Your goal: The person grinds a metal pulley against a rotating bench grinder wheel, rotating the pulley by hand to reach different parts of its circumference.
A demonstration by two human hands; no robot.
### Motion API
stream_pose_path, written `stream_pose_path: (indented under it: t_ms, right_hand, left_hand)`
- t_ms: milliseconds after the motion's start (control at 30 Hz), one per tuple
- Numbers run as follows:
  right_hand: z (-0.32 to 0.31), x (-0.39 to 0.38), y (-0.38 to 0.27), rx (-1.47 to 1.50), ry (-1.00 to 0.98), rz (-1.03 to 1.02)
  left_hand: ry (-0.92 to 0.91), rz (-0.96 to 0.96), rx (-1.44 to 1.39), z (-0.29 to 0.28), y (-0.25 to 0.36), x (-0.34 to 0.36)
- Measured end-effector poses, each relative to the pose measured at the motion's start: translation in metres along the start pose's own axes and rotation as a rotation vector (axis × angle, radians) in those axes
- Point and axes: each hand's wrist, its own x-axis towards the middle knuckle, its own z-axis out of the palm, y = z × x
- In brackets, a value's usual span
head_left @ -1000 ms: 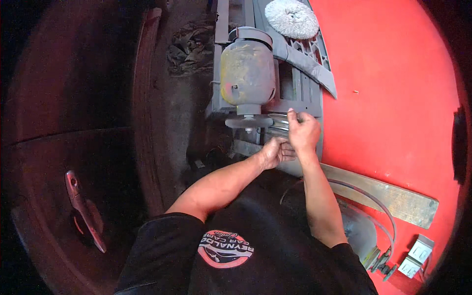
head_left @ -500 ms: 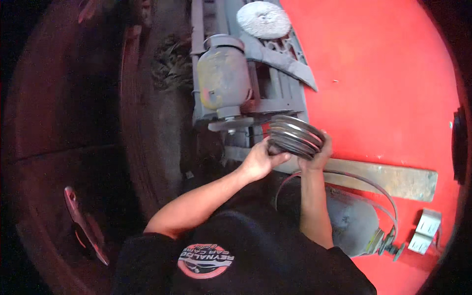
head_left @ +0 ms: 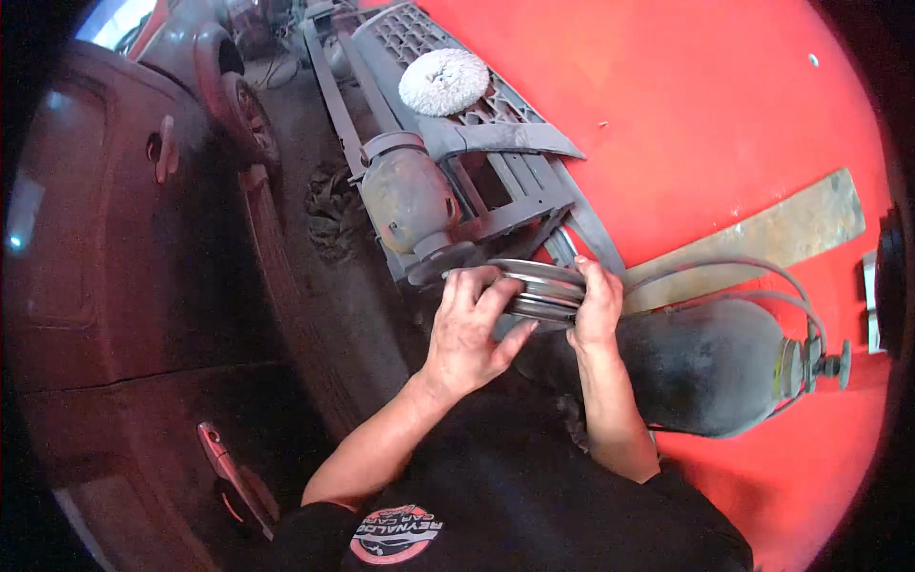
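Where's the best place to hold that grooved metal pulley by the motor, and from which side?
Probably by the rim, from two opposite sides. The pulley is a flat grooved disc lying nearly edge-on, its face turned toward the motor, so only the rim is free. The left hand wraps its near left edge and the right hand its right edge; the grooves give fingers purchase.

Single head-worn fisheye view, looking steeply down from above the person's chest. Both forearms enter from six o'clock; the left hand [head_left: 467, 334] and right hand [head_left: 596, 307] sit close, near frame centre. Straight edges bend toward the rim. The dark margin, apparently lens vignetting, obscures the corners. No second view available.
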Motion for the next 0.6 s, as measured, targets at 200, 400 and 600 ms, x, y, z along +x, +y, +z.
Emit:
stream_pose_path:
  t_ms: [200,400,600]
  right_hand:
    - [0.008,-0.027,-0.009,0.175,0.037,0.097]
    - [0.013,-0.05,-0.021,0.376,0.081,0.327]
    - [-0.013,-0.042,0.008,0.551,-0.313,0.083]
  left_hand:
    - [0.101,-0.017,0.022,-0.005,0.004,-0.026]
    - [0.151,-0.092,-0.082,-0.01,0.005,-0.041]
    - [0.233,-0.056,-0.143,-0.004,0.01,-0.057]
